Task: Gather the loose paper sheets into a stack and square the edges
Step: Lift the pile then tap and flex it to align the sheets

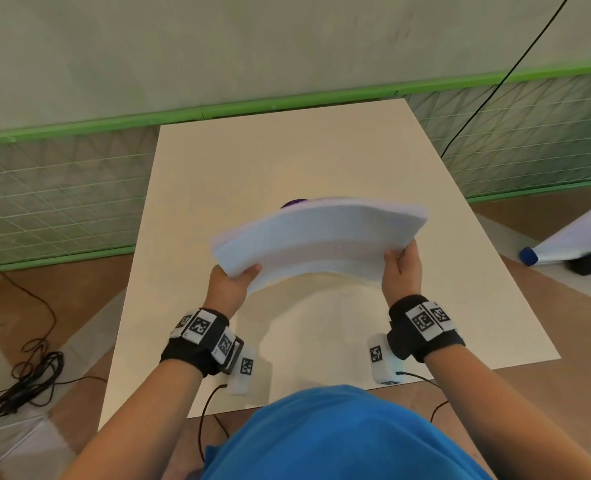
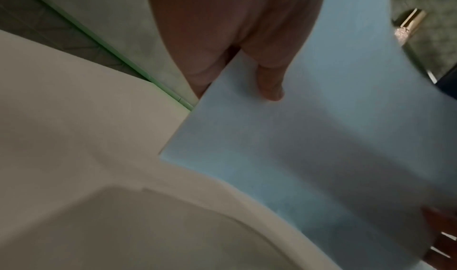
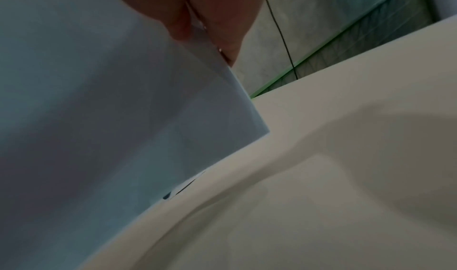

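Both hands hold one stack of paper sheets (image 1: pixel 321 237) up in the air above the table (image 1: pixel 197 188). Left hand (image 1: pixel 230 287) grips the stack's left end, at about 8 o'clock from the middle of the paper, with the thumb on top. From the left wrist view, one finger (image 2: pixel 270 82) lies flat under the sheets. Right hand (image 1: pixel 402 271) grips the right end, at about 4 o'clock, fingers closed on the edge. The paper bends up like a hill in the middle. Something small and purple (image 1: pixel 294 203) peeks out behind the stack at 11 o'clock. A bundle of black cable (image 1: pixel 27 372) lies on the floor, far off at 8 o'clock.
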